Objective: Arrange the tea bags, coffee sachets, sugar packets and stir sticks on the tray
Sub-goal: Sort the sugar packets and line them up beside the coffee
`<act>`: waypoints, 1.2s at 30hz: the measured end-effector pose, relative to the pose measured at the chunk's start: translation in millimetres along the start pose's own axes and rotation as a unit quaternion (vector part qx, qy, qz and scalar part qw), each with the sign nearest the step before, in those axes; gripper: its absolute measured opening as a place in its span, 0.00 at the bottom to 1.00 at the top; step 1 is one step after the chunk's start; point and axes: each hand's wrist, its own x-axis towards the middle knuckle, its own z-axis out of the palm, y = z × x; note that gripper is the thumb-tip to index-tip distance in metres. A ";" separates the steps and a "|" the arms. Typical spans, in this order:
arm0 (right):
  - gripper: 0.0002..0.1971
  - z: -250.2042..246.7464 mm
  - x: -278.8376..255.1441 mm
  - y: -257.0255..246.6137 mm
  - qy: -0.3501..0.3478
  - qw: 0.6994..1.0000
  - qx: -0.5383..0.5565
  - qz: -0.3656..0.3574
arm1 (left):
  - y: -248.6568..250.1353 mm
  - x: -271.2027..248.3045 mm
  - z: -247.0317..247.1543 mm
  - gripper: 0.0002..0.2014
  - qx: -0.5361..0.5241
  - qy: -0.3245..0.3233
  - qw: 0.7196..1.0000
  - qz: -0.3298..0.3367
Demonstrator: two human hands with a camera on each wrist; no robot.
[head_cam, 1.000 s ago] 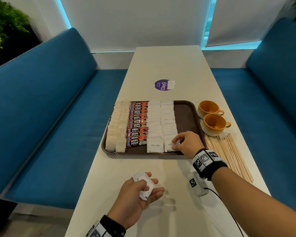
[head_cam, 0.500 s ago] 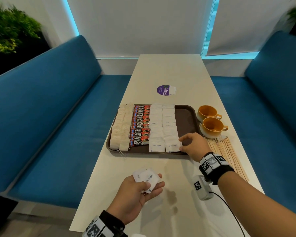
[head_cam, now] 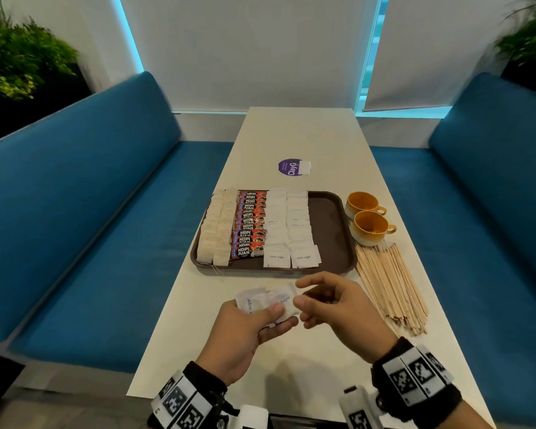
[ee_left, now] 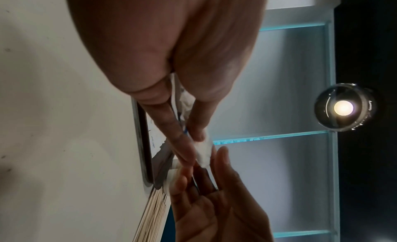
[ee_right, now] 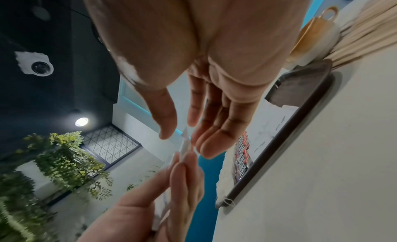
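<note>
A: Head view: the left hand [head_cam: 248, 326] pinches a small fan of sugar packets [head_cam: 268, 300] between thumb and fingers, above the worktop [head_cam: 307, 366] just short of the tray's near rim. The right hand [head_cam: 331, 308] has thumb and fingers parted around the packets' free edge; I see no pinch closed yet.

B: How will they handle?

A: Light, thin paper, limp, likely to slide over each other. I'd take one by its free corner so the rest stay put.

B: What's in the tray [head_cam: 331, 218]?

A: Counting from its left rim: two columns of tea bags [head_cam: 215, 230], one of coffee sachets [head_cam: 249, 224], two of sugar. The strip by its right rim is bare. The stir sticks [head_cam: 390, 283] lie outside that rim, beside two cups [head_cam: 367, 221].
</note>
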 end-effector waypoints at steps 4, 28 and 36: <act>0.15 4.1 -12.2 -0.6 0.020 0.999 0.024 -0.021 | 0.6 -4.7 2.2 0.15 0.042 0.000 0.999 0.010; 0.19 -2.6 -17.1 5.6 0.058 0.998 -0.009 -0.025 | -10.3 7.4 -13.7 0.10 0.022 0.020 0.999 -0.020; 0.18 -20.6 -5.4 15.4 0.125 0.991 0.037 -0.012 | -7.7 23.5 -18.9 0.17 -0.021 0.056 0.997 -0.038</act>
